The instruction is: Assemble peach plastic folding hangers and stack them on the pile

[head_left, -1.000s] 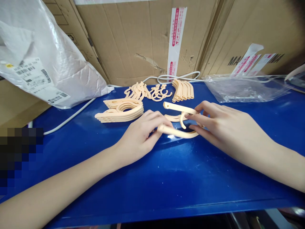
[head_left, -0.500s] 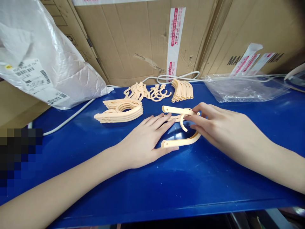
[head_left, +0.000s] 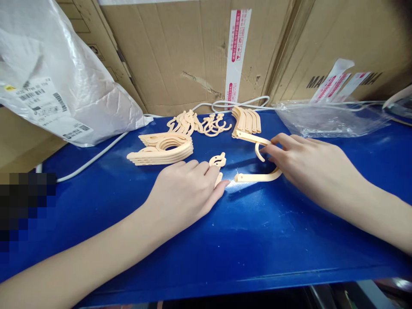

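My right hand [head_left: 304,161] pinches a cream plastic folding hanger [head_left: 257,177]. Its two arms point left, one above the other, and a curved hook shows between them. My left hand [head_left: 185,189] is curled over another cream hanger piece [head_left: 218,160]. That piece's looped end sticks out past the knuckles, and a bit shows beside the thumb; the rest is hidden under the fingers. Left of it lies a neat stack of folded cream hangers [head_left: 174,155]. Behind are a pile of curved parts [head_left: 185,123], several loose hooks [head_left: 215,125] and a row of hanger arms [head_left: 249,118].
The blue tabletop [head_left: 257,244] ends at a front edge near me. Cardboard boxes [head_left: 177,51] line the back. A silver-white mailing bag [head_left: 80,86] leans at the left, a white cable [head_left: 93,159] beneath it. Clear plastic bags [head_left: 328,122] lie at the back right.
My right hand has lifted the hanger away to the right and back. My left hand has slid a little left with the other piece, its fingers now curled instead of flat.
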### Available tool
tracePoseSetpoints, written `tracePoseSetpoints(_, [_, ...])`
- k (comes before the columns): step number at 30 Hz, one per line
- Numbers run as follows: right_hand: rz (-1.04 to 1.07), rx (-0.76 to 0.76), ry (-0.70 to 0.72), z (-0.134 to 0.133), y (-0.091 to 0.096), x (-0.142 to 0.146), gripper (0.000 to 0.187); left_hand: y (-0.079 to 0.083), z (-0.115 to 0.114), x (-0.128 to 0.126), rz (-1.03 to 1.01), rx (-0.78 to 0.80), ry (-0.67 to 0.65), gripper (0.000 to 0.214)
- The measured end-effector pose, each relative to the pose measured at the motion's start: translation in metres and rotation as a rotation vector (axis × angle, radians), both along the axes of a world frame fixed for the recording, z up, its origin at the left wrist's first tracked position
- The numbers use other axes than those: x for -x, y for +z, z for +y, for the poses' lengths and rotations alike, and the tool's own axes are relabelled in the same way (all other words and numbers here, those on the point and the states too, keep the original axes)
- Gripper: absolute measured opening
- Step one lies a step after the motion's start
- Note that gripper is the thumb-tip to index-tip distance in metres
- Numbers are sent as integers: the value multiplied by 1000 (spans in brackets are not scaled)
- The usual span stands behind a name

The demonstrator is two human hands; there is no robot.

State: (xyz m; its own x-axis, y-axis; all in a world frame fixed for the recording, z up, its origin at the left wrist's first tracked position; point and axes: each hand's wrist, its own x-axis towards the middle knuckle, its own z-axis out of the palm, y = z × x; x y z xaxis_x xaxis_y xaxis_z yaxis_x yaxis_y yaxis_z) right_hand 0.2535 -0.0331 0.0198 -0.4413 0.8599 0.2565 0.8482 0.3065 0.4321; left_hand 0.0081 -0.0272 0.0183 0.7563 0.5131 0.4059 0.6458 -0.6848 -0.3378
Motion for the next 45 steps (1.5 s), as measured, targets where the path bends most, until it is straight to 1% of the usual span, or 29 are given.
tracePoseSetpoints(1, [0,13,-15,0,0,0,28,-1,0,-1,-6,-13,3,32])
tracePoseSetpoints(3, [3,29,-30,0,1,2,29,-4,2,-2,-40,30,-5,29])
tracePoseSetpoints(6, [8,37,-20,1,2,3,28,-10,6,-1,-108,218,-49,42])
tracePoseSetpoints(8, [10,43,-14,1,1,3,27,-13,9,0,-116,348,-64,49])
tracePoseSetpoints(9, [13,45,-13,2,1,3,27,-14,10,0,-108,395,-61,50])
tracePoseSetpoints(11, [23,45,-11,2,1,2,26,-13,12,2,-100,440,-51,49])
tracePoseSetpoints(17, [30,48,14,4,0,-3,29,-10,10,3,-100,374,-98,36])
tracePoseSetpoints(23, [49,97,-8,5,-1,-2,25,-11,8,2,-115,308,-121,35])
tracePoseSetpoints(27, [47,93,13,6,-3,-2,22,-11,8,3,-122,264,-127,29])
tracePoseSetpoints(30, [50,83,39,6,-3,-3,19,-10,9,3,-139,290,-132,26])
tracePoseSetpoints(34, [20,113,69,9,-2,-5,15,-10,10,6,-192,366,-126,26])
tracePoseSetpoints(38, [-9,125,135,13,-2,-10,15,-10,13,8,-265,412,-135,22])
tracePoseSetpoints(45, [-60,131,165,19,-2,-25,18,-5,13,7,-201,408,-74,19])
